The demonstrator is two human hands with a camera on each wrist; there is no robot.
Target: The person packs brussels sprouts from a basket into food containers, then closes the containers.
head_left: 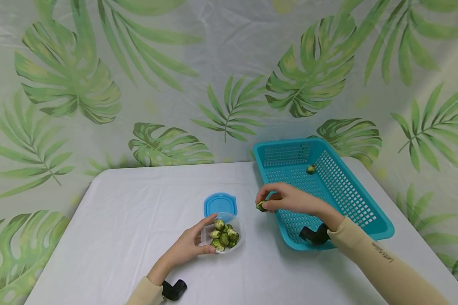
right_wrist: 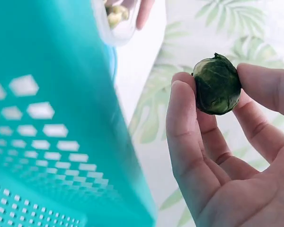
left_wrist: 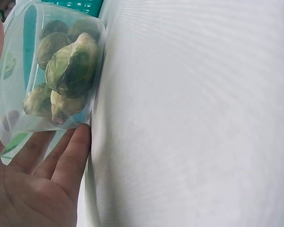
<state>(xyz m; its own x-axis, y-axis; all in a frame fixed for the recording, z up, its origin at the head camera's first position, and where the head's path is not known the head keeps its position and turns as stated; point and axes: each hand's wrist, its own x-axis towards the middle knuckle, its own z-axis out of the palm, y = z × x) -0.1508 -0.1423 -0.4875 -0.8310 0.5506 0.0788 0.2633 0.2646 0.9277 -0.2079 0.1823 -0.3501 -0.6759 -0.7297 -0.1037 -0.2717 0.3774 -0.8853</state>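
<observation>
Between thumb and fingers, my right hand [head_left: 286,198] pinches a Brussels sprout [right_wrist: 217,85] in the air, just inside the left rim of the teal basket [head_left: 381,231]. My left hand [head_left: 187,245] holds a clear plastic container [head_left: 241,237] on the white table, thumb on its near side and fingers reaching round the far side. Several Brussels sprouts [left_wrist: 71,66] lie piled in that container. One more sprout [head_left: 311,169] sits by itself toward the back of the basket.
A blue lid [head_left: 220,204] lies flat just behind the container. The basket stands at the table's right side. White cloth [head_left: 137,212] covers the table, and a leaf-patterned sheet [head_left: 168,84] hangs behind it. Black wrist cameras [head_left: 174,290] are strapped on both arms.
</observation>
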